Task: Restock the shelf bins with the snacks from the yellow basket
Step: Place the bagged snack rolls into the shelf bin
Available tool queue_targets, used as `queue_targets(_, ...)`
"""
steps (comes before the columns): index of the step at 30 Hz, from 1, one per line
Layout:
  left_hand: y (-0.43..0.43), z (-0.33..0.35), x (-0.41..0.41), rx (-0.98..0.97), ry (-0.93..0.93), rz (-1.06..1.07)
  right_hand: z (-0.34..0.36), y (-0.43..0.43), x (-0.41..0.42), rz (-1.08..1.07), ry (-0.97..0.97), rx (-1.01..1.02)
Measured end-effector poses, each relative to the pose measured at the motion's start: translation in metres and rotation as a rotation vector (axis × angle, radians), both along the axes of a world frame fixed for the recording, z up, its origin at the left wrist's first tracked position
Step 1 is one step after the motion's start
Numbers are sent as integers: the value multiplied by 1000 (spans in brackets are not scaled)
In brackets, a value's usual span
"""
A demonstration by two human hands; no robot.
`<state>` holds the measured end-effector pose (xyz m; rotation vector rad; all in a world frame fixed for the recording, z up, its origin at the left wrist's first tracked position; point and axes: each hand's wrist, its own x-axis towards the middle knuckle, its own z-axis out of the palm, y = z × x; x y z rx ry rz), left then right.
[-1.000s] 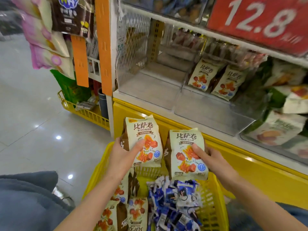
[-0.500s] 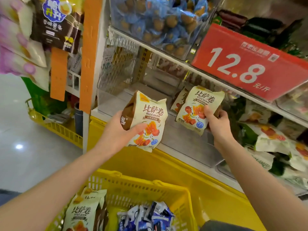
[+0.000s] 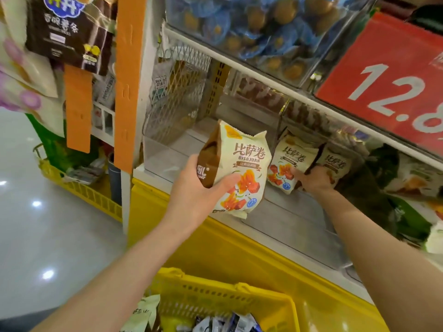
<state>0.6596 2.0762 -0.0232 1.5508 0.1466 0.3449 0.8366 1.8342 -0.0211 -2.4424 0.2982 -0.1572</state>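
Observation:
My left hand [image 3: 199,188] grips a cream and brown snack bag [image 3: 239,168] with orange pictures, held upright in front of the clear shelf bin [image 3: 167,152]. My right hand [image 3: 311,179] reaches deep into the neighbouring bin and holds a second bag of the same kind [image 3: 291,164] against a third like bag [image 3: 335,164] standing there. The yellow basket [image 3: 227,300] sits below at the frame's bottom, with another such bag [image 3: 143,315] and several blue-white packets [image 3: 227,324] inside.
A red price sign [image 3: 393,87] reading 12.8 hangs on the shelf above. Over it a clear bin holds blue-wrapped sweets [image 3: 251,27]. Green and white bags [image 3: 419,183] fill the bin at right. An orange post [image 3: 127,87] and hanging packets stand left, above a second yellow basket [image 3: 84,190].
Both hands lifted their bags from above the basket up to the shelf. My right hand has pushed its bag further into the bin, beside the one there. The left bag has moved a little right.

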Motion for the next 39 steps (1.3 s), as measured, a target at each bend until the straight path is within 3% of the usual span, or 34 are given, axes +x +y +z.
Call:
queue_targets(3,3,-2,3,3,2,2,-6,-3,8,-46,-24,-111)
queue_targets(10,2,-3,0,6,22,-25,-6,-5,2,30,-26,-46)
queue_targets(13,-1,-4,-4,8,32,-72,7,9,-31,71,-239,-58)
queue_targets(15,-1,-4,-7,12,51,-110,20,20,-66,168,-462,-35)
queue_targets(17,1,-3,-12,15,52,-158,35,30,-101,317,-545,-12)
queue_targets(19,1,0,-18,60,24,-233,50,38,-133,526,-468,-16)
queue_targets(23,-7,0,-38,156,-41,-360,68,44,-179,848,-266,-342)
queue_targets(25,-11,-5,-49,175,-83,-368,70,42,-191,939,-133,-405)
queue_targets(32,-40,-1,-60,301,-214,-373,65,2,-217,878,-183,-262)
queue_targets(36,-69,19,-36,498,-304,-355,87,-32,-216,635,-394,-237)
queue_targets(39,-89,27,-1,574,-261,-348,102,-58,-199,436,-459,-265)
